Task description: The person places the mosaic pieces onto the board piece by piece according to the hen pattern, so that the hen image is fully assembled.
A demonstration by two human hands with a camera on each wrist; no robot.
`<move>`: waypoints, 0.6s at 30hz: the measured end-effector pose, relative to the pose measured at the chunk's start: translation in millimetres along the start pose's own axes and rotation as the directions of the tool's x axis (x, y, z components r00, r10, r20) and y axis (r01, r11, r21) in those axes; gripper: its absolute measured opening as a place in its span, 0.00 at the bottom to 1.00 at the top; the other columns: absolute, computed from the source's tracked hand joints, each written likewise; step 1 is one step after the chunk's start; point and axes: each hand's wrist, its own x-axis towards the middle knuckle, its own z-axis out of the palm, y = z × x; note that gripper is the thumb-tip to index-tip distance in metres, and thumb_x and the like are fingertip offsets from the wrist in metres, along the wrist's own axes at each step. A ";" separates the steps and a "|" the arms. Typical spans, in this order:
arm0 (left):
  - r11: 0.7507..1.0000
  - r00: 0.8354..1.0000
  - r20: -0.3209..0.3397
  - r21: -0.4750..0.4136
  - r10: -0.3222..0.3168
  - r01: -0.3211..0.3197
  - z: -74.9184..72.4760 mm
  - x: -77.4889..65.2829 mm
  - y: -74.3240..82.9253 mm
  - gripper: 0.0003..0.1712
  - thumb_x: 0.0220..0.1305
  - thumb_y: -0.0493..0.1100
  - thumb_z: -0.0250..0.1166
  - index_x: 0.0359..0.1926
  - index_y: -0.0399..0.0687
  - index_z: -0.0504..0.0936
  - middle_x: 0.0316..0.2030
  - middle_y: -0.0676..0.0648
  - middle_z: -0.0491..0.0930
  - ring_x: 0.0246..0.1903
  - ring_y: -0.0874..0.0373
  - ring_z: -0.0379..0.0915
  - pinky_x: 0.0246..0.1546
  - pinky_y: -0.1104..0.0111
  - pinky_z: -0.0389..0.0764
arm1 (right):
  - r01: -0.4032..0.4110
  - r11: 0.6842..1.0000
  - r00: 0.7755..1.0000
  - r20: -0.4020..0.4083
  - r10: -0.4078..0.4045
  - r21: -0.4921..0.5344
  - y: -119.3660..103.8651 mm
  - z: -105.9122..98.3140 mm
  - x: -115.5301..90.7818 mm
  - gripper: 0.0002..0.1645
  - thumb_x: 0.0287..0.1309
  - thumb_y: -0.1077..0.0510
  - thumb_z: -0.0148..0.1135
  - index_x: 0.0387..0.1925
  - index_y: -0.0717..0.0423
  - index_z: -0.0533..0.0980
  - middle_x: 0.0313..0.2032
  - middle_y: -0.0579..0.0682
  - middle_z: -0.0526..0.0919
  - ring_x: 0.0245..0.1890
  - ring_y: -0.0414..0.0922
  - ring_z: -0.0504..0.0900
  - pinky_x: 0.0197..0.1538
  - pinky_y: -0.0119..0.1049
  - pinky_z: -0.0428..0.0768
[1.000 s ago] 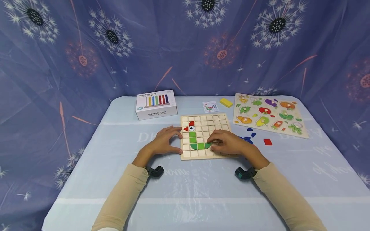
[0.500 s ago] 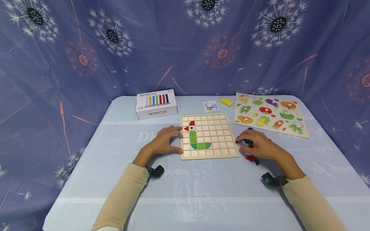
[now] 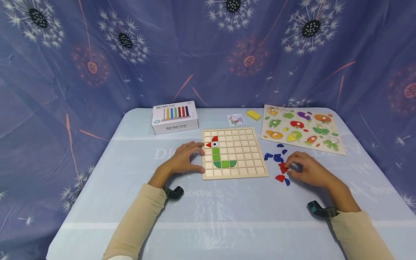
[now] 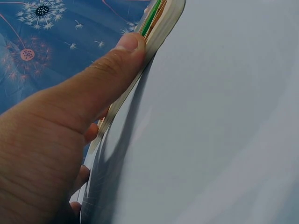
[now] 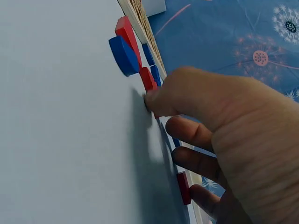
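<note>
My left hand (image 3: 184,159) rests at the left side of a wooden grid board (image 3: 248,169), thumb near the lower corner and fingers farther up the edge. In the left wrist view the thumb (image 4: 100,77) touches the board's edge (image 4: 163,28). On the board lie a red beak, a red crest, an eye tile (image 3: 215,144) and several green pieces (image 3: 216,157). To the right of the board, my right hand (image 3: 308,171) has thumb and index fingertips at red pieces (image 3: 282,166). In the right wrist view the thumb touches a red piece (image 5: 147,79); the index fingertip is hidden.
Several blue pieces (image 3: 278,158) lie loose between board and right hand. Nearer me lie a red quarter piece (image 3: 280,178) and a blue one (image 3: 287,182). Behind stand a white box (image 3: 175,119), a picture card (image 3: 236,120), a yellow block (image 3: 254,115) and a vegetable puzzle (image 3: 286,131).
My right hand has left the green curved piece on the board, passed over the blue pieces and moved right to the red ones. The left hand has stayed at the board's edge.
</note>
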 end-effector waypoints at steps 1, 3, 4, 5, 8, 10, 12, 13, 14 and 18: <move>1.000 1.000 0.001 0.000 0.000 0.000 -0.7 -0.2 0.1 0.35 0.47 0.63 0.80 0.53 0.59 0.77 0.74 0.49 0.63 0.75 0.40 0.46 0.72 0.42 0.44 | -0.005 1.000 1.000 0.001 0.005 0.005 -0.3 0.2 0.4 0.22 0.45 0.68 0.79 0.34 0.39 0.82 0.41 0.37 0.79 0.46 0.42 0.74 0.51 0.35 0.74; 1.000 1.000 0.002 0.003 0.005 -0.005 -1.4 -0.5 -0.3 0.35 0.47 0.63 0.80 0.53 0.59 0.77 0.74 0.49 0.63 0.75 0.40 0.45 0.72 0.42 0.44 | -0.008 1.000 1.000 -0.002 0.008 0.002 -1.1 0.3 1.2 0.23 0.44 0.67 0.80 0.32 0.37 0.81 0.40 0.36 0.78 0.46 0.41 0.73 0.51 0.30 0.73; 1.000 1.000 0.005 0.005 0.007 -0.007 -1.2 -0.5 -0.5 0.35 0.47 0.63 0.80 0.53 0.59 0.77 0.74 0.49 0.63 0.75 0.40 0.45 0.72 0.42 0.44 | -0.005 1.000 1.000 -0.007 0.005 0.002 -1.0 1.1 0.7 0.23 0.43 0.67 0.81 0.31 0.36 0.81 0.40 0.36 0.78 0.45 0.41 0.73 0.51 0.28 0.72; 1.000 1.000 0.005 0.005 0.008 -0.008 -1.0 -0.6 -0.7 0.35 0.47 0.64 0.80 0.53 0.59 0.77 0.74 0.49 0.63 0.75 0.40 0.45 0.72 0.42 0.44 | 0.001 1.000 1.000 -0.013 -0.001 0.005 -1.0 1.6 0.3 0.24 0.42 0.68 0.81 0.30 0.36 0.80 0.39 0.37 0.78 0.45 0.41 0.73 0.51 0.26 0.72; 1.000 1.000 0.004 0.007 0.009 -0.009 -0.9 -0.8 -1.0 0.35 0.47 0.64 0.80 0.53 0.59 0.77 0.74 0.49 0.62 0.75 0.40 0.45 0.72 0.42 0.44 | 0.024 1.000 0.999 -0.026 -0.024 0.020 -0.5 2.7 -0.3 0.25 0.40 0.70 0.81 0.32 0.37 0.82 0.41 0.39 0.78 0.46 0.42 0.73 0.53 0.26 0.70; 1.000 1.000 0.004 0.007 0.007 -0.007 -1.0 -1.0 -1.0 0.35 0.48 0.63 0.80 0.53 0.59 0.77 0.74 0.49 0.62 0.76 0.40 0.45 0.72 0.42 0.45 | 0.041 0.999 0.999 -0.016 -0.040 0.036 -0.4 3.1 -0.3 0.25 0.42 0.71 0.79 0.37 0.40 0.84 0.45 0.43 0.79 0.49 0.45 0.73 0.55 0.34 0.71; 1.000 1.000 0.002 0.009 0.008 -0.008 -0.9 -1.1 -1.0 0.34 0.48 0.63 0.80 0.53 0.60 0.77 0.74 0.49 0.62 0.76 0.40 0.45 0.72 0.42 0.45 | 0.045 0.997 0.999 0.002 -0.045 0.060 -0.4 3.4 -0.2 0.26 0.44 0.71 0.77 0.42 0.43 0.86 0.49 0.48 0.79 0.53 0.49 0.72 0.56 0.45 0.71; 1.000 1.000 0.002 0.010 0.009 -0.009 -0.8 -1.1 -1.2 0.34 0.48 0.63 0.80 0.53 0.60 0.77 0.74 0.50 0.62 0.75 0.40 0.45 0.72 0.42 0.45 | 0.042 0.997 0.999 0.011 -0.043 0.069 -0.5 3.7 -0.2 0.26 0.45 0.71 0.76 0.44 0.43 0.86 0.51 0.51 0.79 0.54 0.51 0.72 0.56 0.51 0.70; 1.000 1.000 0.001 0.011 0.010 -0.010 -0.7 -1.1 -1.3 0.34 0.48 0.63 0.80 0.53 0.60 0.76 0.74 0.50 0.62 0.75 0.40 0.45 0.72 0.42 0.45 | 0.041 0.996 0.999 0.017 -0.042 0.077 -0.5 3.9 -0.2 0.26 0.46 0.71 0.75 0.44 0.43 0.86 0.52 0.53 0.79 0.55 0.53 0.71 0.55 0.55 0.70; 1.000 1.000 -0.002 0.009 0.018 -0.018 -0.1 -0.9 -1.8 0.35 0.47 0.63 0.80 0.53 0.59 0.77 0.74 0.49 0.63 0.75 0.40 0.46 0.71 0.42 0.45 | 0.031 0.997 0.999 0.017 -0.032 0.077 -0.1 5.4 -0.7 0.26 0.45 0.72 0.75 0.43 0.43 0.86 0.54 0.55 0.78 0.57 0.56 0.71 0.54 0.61 0.69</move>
